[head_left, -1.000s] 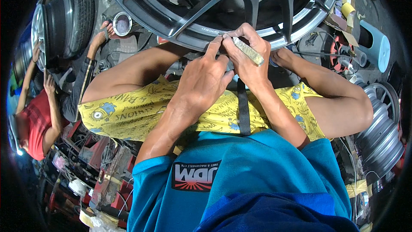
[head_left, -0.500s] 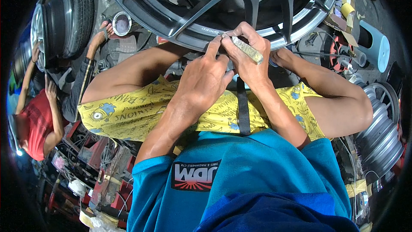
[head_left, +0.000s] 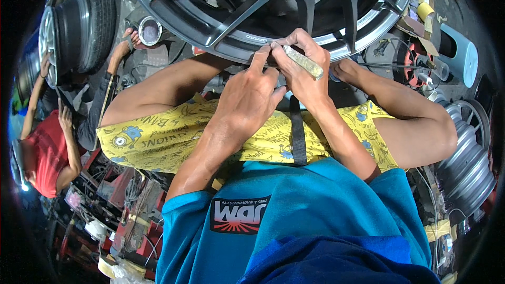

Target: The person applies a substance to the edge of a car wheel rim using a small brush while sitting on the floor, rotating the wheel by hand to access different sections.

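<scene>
A silver-and-dark car wheel (head_left: 306,13) rests face up at the top of the view, just in front of a seated person whose two bare hands meet at its near edge. The right hand (head_left: 303,83) grasps a pale, yellowish stick (head_left: 302,63) that slants back from the fingers toward the wrist. Beside it, the left hand (head_left: 250,92) reaches its index finger to the rim, near the right fingertips, its other fingers bent under; whether it grips anything cannot be told. The worker, in printed yellow shorts (head_left: 158,137) and a teal shirt (head_left: 326,200), sits with knees spread wide, a black strap (head_left: 298,137) hanging between the thighs. At left, a co-worker in a red shirt (head_left: 50,142) has one hand at a wheel fitted with a black tire (head_left: 100,26); a round metal can (head_left: 150,30) stands near a foot. At right are a light-blue stool (head_left: 465,55), a yellow tape roll (head_left: 425,11) and, farther down, silver wheels (head_left: 463,163).
</scene>
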Demonstrator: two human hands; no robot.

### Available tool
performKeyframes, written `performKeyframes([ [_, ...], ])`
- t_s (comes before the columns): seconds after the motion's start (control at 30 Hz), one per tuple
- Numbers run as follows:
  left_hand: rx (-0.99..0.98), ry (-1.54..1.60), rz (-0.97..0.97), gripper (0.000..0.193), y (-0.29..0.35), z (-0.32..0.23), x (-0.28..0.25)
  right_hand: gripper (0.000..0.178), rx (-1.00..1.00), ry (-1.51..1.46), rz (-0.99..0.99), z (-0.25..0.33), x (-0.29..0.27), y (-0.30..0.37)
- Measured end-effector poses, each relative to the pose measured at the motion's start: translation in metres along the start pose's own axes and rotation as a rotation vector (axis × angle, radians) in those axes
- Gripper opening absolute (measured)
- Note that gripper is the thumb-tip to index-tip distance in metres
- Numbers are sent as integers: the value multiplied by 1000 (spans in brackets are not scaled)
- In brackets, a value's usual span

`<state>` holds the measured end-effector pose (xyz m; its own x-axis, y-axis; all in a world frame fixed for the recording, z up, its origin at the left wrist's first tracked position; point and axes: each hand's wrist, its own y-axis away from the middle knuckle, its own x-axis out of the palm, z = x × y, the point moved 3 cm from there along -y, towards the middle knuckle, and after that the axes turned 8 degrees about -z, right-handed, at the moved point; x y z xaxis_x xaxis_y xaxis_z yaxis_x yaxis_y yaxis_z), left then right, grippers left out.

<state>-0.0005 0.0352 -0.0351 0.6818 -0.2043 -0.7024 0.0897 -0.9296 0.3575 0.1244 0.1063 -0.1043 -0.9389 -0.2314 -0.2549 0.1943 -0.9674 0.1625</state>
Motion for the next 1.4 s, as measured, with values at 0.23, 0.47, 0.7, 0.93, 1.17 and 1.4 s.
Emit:
performKeyframes([
  [0.23, -29, -12, 47, 23, -4, -3, -2, 12, 129, -66, 4, 8, -2, 6],
  [0.47, -58, -167, -181, 27, -6, 3, -7, 10, 54, -56, 32, -1, -4, 2],
  [0.7, -9, -63, -10, 30, -2, 0, -3, 9, 77, -20, 82, 2, -6, -2],
  [0.93, 0, -56, -9, 29, -2, -1, -4, 8, 23, 9, 60, 1, -4, -4],
  [1.17, 10, -42, -33, 28, -1, -1, -4, 9, 19, 25, 87, -2, -5, -4],
  [1.4, 6, -27, -41, 28, -1, -2, -5, 8, 7, 12, 98, -1, -4, -5],
])
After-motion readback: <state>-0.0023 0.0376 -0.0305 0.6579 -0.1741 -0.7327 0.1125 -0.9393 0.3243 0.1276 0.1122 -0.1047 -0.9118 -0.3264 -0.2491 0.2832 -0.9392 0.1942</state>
